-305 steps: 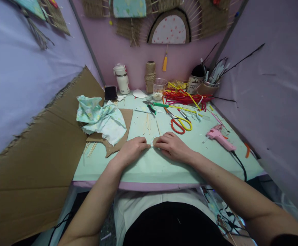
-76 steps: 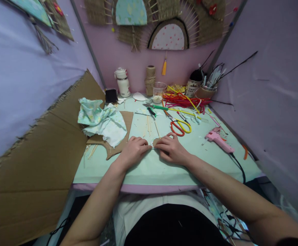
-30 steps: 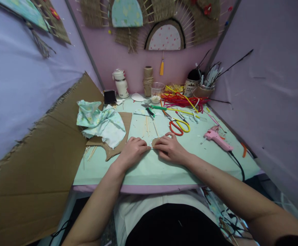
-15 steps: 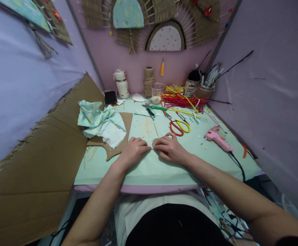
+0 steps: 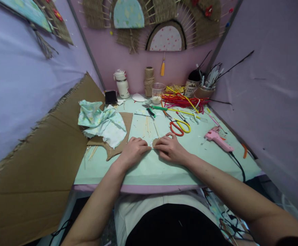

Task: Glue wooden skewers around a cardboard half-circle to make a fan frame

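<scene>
Near the table's front, my left hand [image 5: 136, 150] and my right hand [image 5: 173, 149] meet over a small brown cardboard piece [image 5: 155, 141]. Their fingertips press on its near edge, where a thin pale strip shows between them. Both hands are closed, and most of the piece is hidden under the right fingers. A thin wooden stick [image 5: 156, 130] points away from the piece; whether it is joined on, I cannot tell. Beyond the hands lie several more thin sticks [image 5: 148, 126] and scissors [image 5: 180, 126] with red and yellow handles.
Patterned fabric [image 5: 102, 123] lies crumpled on cut cardboard [image 5: 127, 119] at left. A tall cardboard sheet [image 5: 43, 150] leans beside the table. Green-handled pliers [image 5: 151, 110], red pipe cleaners [image 5: 182, 100] and a twine spool [image 5: 149, 82] sit behind. A corded pink glue gun [image 5: 219, 140] lies right.
</scene>
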Demonstrator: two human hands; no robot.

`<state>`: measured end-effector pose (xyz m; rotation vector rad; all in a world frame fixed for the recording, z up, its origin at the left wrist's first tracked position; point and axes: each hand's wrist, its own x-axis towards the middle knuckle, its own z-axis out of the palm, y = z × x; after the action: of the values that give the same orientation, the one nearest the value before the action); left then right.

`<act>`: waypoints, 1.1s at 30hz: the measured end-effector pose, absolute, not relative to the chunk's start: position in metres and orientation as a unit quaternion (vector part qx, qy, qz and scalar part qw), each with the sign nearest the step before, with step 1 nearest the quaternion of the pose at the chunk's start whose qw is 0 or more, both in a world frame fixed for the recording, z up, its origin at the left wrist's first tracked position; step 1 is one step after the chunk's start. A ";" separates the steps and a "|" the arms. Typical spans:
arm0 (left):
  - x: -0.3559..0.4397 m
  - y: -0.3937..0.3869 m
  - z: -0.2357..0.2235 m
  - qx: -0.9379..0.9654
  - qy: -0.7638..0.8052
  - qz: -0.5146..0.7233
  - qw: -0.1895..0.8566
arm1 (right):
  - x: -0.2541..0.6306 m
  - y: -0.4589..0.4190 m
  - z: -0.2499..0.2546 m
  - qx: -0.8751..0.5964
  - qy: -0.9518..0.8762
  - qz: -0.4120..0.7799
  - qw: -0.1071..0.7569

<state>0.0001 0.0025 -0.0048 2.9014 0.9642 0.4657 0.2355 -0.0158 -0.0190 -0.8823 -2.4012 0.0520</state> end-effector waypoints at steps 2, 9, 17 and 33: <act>0.000 0.002 -0.005 0.937 0.312 0.152 0.023 | 0.235 -0.016 -0.019 -0.332 -0.898 0.020 0.287; 0.000 0.003 -0.005 0.938 0.313 0.146 0.025 | 0.236 -0.016 -0.019 -0.331 -0.900 0.021 0.284; 0.000 0.003 -0.006 0.937 0.314 0.150 0.023 | 0.236 -0.015 -0.020 -0.325 -0.900 0.019 0.290; 0.001 0.003 -0.004 0.938 0.312 0.146 0.031 | 0.236 -0.015 -0.020 -0.328 -0.899 0.019 0.288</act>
<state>0.0005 0.0034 -0.0039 2.8918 0.9607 0.4491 0.2360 -0.0148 -0.0205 -0.8754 -2.4014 0.0494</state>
